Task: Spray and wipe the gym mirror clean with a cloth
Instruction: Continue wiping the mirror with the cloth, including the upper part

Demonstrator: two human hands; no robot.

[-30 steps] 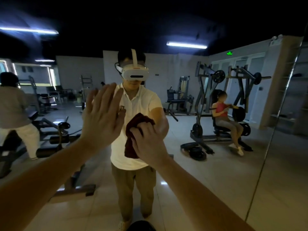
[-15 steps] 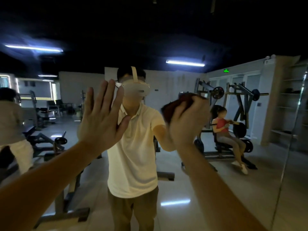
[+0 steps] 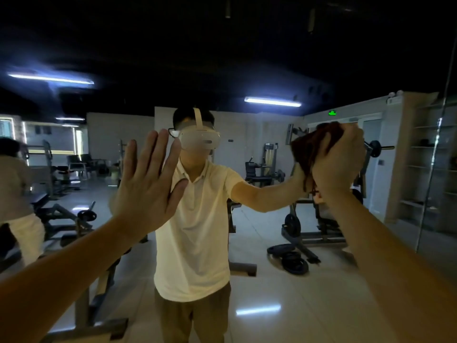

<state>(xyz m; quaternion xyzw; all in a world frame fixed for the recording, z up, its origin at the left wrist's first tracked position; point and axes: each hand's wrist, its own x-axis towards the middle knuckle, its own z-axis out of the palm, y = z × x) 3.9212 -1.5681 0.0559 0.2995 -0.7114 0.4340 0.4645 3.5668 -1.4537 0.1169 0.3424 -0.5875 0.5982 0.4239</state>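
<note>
Gym mirror [image 3: 284, 293]: left hand [image 3: 146, 186] flat against it, fingers spread; right hand [image 3: 338, 164] grips dark red cloth [image 3: 309, 147] against glass.

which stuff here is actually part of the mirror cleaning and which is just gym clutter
In the job: mirror, dark red cloth, right hand gripping it, left hand flat at the glass.

Just gym background: weight plates on the floor, chairs, shelves, exit sign.

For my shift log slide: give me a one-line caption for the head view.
Right hand holds a dark red cloth to the gym mirror; left hand open, palm toward the glass.
</note>
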